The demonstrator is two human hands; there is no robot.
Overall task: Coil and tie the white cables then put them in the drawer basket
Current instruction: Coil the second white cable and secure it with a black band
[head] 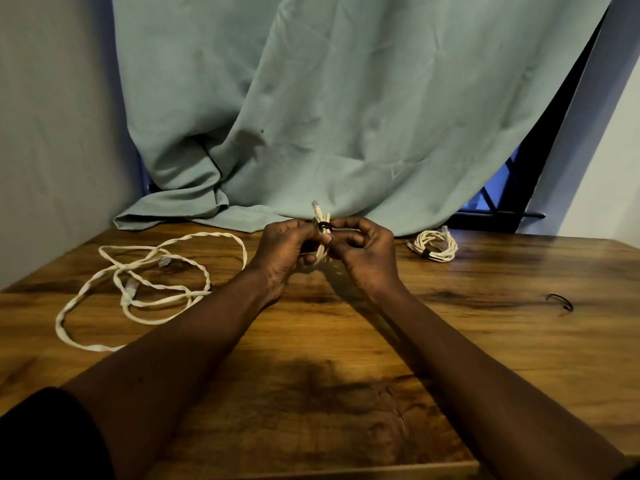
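- The left hand (280, 247) and the right hand (367, 251) meet above the far middle of the table (346, 393), with a small cable bundle (318, 214) between them.
- The bundle stands roughly upright. Its upper end, with a connector, sticks out above the fingertips, and its lower strands show in the gap between the two palms.
- The left hand's fingers are curled and grip the bundle from its left side.
- The right hand's fingers are bent in from the bundle's right side and pinch it at a black tie (325, 227) wrapped around the strands.
- Left of the bundle, a loose white cable (152, 289) lies spread over the table in wide open loops, well apart from it. Two connectors lie inside the loops.
- Right of the bundle, a tied coil (434, 245) rests flat on the table with a dark band across its near side.
- Farther right of the bundle and nearer the person, a spare black tie (561, 301) lies alone on the wood.
- Behind the bundle hangs a teal curtain (311, 116), whose hem rests on the table's far edge.
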